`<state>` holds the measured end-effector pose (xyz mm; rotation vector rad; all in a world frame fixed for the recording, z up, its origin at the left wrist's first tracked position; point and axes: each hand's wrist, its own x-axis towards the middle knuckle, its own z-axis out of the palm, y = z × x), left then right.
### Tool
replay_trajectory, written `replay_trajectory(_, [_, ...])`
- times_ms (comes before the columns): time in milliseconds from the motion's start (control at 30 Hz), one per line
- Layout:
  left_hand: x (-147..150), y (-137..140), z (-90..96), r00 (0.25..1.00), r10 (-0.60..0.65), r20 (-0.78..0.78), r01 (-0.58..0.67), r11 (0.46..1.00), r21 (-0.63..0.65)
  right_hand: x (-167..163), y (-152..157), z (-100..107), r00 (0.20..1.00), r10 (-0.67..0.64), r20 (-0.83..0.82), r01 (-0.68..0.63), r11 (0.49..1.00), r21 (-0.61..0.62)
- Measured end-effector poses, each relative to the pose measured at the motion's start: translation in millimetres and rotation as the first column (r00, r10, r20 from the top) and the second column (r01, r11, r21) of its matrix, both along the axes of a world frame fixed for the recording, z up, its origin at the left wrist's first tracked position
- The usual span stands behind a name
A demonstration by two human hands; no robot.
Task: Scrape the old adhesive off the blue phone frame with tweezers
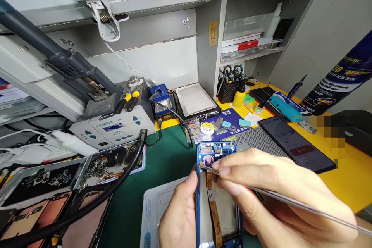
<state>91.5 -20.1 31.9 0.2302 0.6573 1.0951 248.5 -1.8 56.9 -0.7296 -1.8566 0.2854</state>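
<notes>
My left hand (181, 211) is closed around a blue phone frame (198, 197), its thumb along the left edge. An orange-brown flex cable (213, 209) runs lengthwise down the frame's open inside. In my right hand (270, 186) a pair of thin metal tweezers (293, 200) is pinched between thumb and fingers. The tweezers' tip touches or hovers just over the upper left inside of the frame, close to small gold contacts; exact contact I cannot tell. My right fingers cover part of the frame's right side.
Below the frame lies a pale work mat (154, 205). A soldering station (116, 124) with a black hose (128, 178) stands left, near opened phone parts (72, 217). To the right are a phone showing a timer (296, 143), a perforated grey pad (264, 147) and a spray can (334, 81).
</notes>
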Motion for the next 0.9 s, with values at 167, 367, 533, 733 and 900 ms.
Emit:
replay_trajectory(167, [-6,6,6.8,0.993,-0.116,0.021,0.116,0.993,0.012,-2,8,1,0.995,-0.036,-0.093,0.037,0.999,0.002])
replay_trajectory(367, [-9,14,12.5,0.997,-0.083,-0.005,0.083,0.997,-0.007,0,23,0,0.909,-0.209,-0.361,0.151,0.971,-0.184])
replay_trajectory(533, [-17,21,17.2,0.987,0.156,0.027,-0.156,0.988,0.003,2,46,3,0.962,-0.057,-0.267,-0.081,0.875,-0.477])
replay_trajectory(733, [-24,23,16.7,0.972,0.217,0.093,-0.227,0.968,0.110,-6,39,-2,0.989,0.122,0.084,-0.044,0.782,-0.622])
replay_trajectory(900, [-18,21,16.9,0.969,0.184,0.163,-0.214,0.958,0.189,-16,27,-7,0.926,0.086,0.367,0.155,0.800,-0.580])
